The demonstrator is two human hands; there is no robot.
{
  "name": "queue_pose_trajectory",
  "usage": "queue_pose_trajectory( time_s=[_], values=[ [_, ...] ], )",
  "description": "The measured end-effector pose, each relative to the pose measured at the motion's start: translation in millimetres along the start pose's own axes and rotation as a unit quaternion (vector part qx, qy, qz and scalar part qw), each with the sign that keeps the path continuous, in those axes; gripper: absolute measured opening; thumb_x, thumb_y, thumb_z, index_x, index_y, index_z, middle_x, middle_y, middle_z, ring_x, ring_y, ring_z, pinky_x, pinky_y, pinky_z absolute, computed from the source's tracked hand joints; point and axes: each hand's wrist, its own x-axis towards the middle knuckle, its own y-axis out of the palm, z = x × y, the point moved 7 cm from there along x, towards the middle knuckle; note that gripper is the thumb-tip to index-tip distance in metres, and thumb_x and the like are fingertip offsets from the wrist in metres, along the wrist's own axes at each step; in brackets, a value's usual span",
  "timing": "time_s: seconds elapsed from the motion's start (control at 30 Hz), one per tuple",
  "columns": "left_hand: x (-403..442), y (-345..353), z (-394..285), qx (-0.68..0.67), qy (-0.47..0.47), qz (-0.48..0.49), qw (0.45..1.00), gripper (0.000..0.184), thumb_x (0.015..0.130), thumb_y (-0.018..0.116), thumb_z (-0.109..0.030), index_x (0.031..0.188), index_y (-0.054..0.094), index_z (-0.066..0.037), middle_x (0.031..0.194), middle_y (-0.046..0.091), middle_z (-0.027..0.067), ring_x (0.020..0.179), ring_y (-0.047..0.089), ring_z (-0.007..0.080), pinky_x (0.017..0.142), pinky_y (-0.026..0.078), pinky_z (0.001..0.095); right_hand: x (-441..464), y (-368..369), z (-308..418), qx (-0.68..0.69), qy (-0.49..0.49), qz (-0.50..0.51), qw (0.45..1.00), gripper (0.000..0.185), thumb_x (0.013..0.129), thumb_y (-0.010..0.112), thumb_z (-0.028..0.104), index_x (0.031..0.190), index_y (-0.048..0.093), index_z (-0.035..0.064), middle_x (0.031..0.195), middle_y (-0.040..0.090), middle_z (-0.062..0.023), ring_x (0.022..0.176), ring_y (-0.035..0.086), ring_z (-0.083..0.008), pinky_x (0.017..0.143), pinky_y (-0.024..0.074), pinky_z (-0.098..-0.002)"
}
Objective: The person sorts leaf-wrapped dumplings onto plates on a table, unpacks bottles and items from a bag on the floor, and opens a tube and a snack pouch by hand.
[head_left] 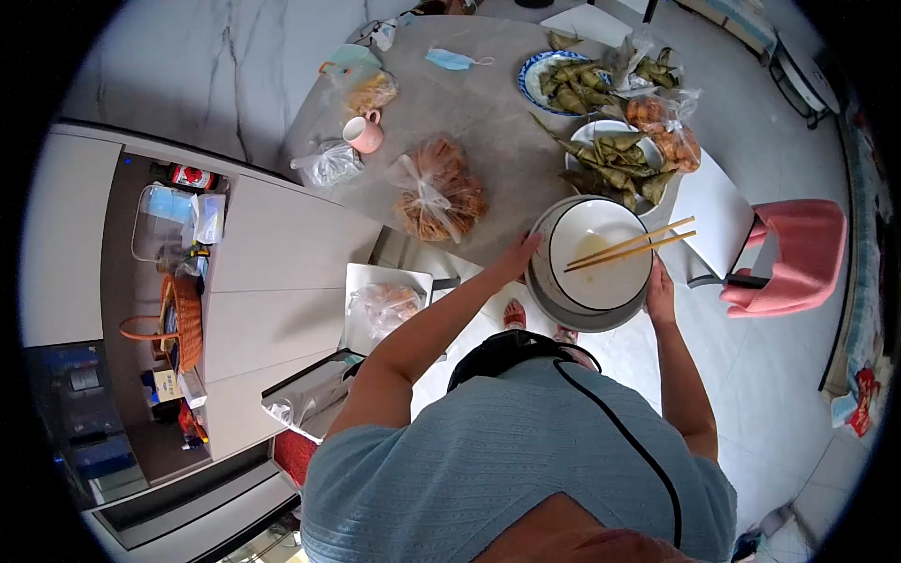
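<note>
A white bowl (587, 220) with a dark rim sits in a wider grey basin (584, 323) at the table's front edge. Two wooden chopsticks (648, 246) lie across the bowl, which has a little pale liquid at its bottom. My left hand (520, 255) grips the basin's left side, and my right hand (661, 293) holds its right side; some fingers of both are hidden by the basin. Just beyond it, leaf-wrapped bundles (615, 159) fill a white dish (580, 134). More bundles lie on a blue-rimmed plate (527, 79) behind that.
On the grey table (507, 150) are a bag of brown food (439, 192), a pink mug (363, 133), a blue mask (450, 60) and a bag of orange food (668, 131). A pink-draped chair (798, 258) stands at right, a white stool (361, 324) at left.
</note>
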Motion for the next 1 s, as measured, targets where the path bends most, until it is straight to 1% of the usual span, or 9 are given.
queue_pose_trajectory(
  time_s=[0.23,0.37,0.43,0.5,0.6,0.73,0.8,0.93,1.0],
  values=[
    [14.2,-11.4,9.1,-0.043,-0.072,0.05,0.995,0.058,0.093,0.041,-0.053,0.125,0.051,-0.006,0.107,0.063,0.009,0.091,0.064,0.0218,0.081,0.052,0.0364,-5.0,-8.9,3.0,0.036,0.015,-0.017,0.999,0.061,0.099,0.036,0.046,0.132,0.046,-0.0041,0.128,0.054,-0.0136,0.119,0.048,-0.0198,0.102,0.035,-0.0302],
    [89.5,-53.6,45.4,0.108,0.066,-0.005,0.992,0.048,0.092,0.046,-0.046,0.121,0.054,-0.008,0.101,0.063,0.0129,0.092,0.063,0.0274,0.085,0.048,0.0411,-16.6,-14.0,-30.8,0.08,0.112,-0.004,0.99,0.06,0.099,0.037,0.046,0.131,0.047,-0.0036,0.121,0.057,-0.0119,0.111,0.052,-0.0183,0.097,0.0383,-0.0295],
    [78.5,-76.3,33.2,0.273,0.135,-0.058,0.951,0.046,0.091,0.05,-0.043,0.122,0.053,-0.009,0.108,0.061,0.0158,0.099,0.06,0.0301,0.088,0.046,0.0431,-28.4,-9.8,-28.2,0.107,0.09,0.004,0.99,0.059,0.099,0.038,0.045,0.13,0.049,-0.0031,0.115,0.06,-0.0108,0.105,0.054,-0.0174,0.093,0.0409,-0.029],
    [34.1,-98.5,-16.4,0.499,0.282,-0.317,0.756,0.051,0.086,0.057,-0.033,0.128,0.046,-0.006,0.128,0.048,0.0201,0.117,0.048,0.0355,0.094,0.041,0.0452,-41.6,-15.2,-30.0,0.067,0.076,-0.061,0.993,0.059,0.098,0.038,0.047,0.127,0.051,-0.0026,0.103,0.063,-0.0083,0.091,0.058,-0.0153,0.081,0.0453,-0.0274],
    [31.7,-156.1,-28.8,0.483,0.273,-0.427,0.714,0.058,0.083,0.06,-0.027,0.132,0.04,-0.002,0.141,0.032,0.02,0.127,0.037,0.0388,0.099,0.036,0.0477,-56.0,-23.4,-65.1,0.09,0.107,-0.07,0.988,0.059,0.097,0.039,0.049,0.125,0.053,-0.001,0.092,0.064,-0.0076,0.07,0.057,-0.0131,0.06,0.0465,-0.0266],
    [35.3,-224.1,-18.9,0.463,0.099,-0.527,0.706,0.062,0.082,0.062,-0.024,0.132,0.038,0.002,0.144,0.03,0.0185,0.128,0.037,0.0392,0.1,0.034,0.05,-80.6,-29.1,-98.6,0.08,0.167,-0.083,0.979,0.057,0.096,0.04,0.051,0.123,0.052,0.0032,0.078,0.064,-0.0138,0.044,0.049,-0.0142,0.037,0.0366,-0.0275],
    [50.2,-245.1,3.1,0.355,-0.067,-0.404,0.841,0.057,0.083,0.061,-0.021,0.132,0.04,-0.003,0.139,0.039,0.0185,0.125,0.039,0.0405,0.101,0.033,0.0497,-91.0,-25.2,-105.8,0.062,0.201,-0.087,0.974,0.052,0.096,0.041,0.05,0.116,0.054,0.0041,0.074,0.064,-0.0145,0.04,0.047,-0.0137,0.036,0.0358,-0.0272],
    [64.6,-250.8,-1.0,0.467,-0.05,-0.316,0.824,0.046,0.083,0.061,-0.019,0.126,0.049,-0.005,0.124,0.053,0.0181,0.117,0.048,0.0371,0.097,0.038,0.0448,-100.8,-21.1,-127.3,0.009,0.19,-0.066,0.98,0.046,0.095,0.044,0.048,0.108,0.056,0.0057,0.072,0.064,-0.0117,0.039,0.046,-0.0129,0.035,0.0351,-0.0276],
    [69.0,-259.8,-10.4,0.289,0.103,-0.351,0.885,0.034,0.086,0.059,-0.019,0.116,0.058,-0.005,0.104,0.063,0.0148,0.1,0.058,0.0305,0.088,0.043,0.0386,-104.8,-18.0,-135.7,-0.026,0.194,-0.052,0.979,0.044,0.095,0.046,0.047,0.103,0.057,0.0054,0.071,0.064,-0.0104,0.04,0.047,-0.0128,0.035,0.0351,-0.0278]
  ],
)
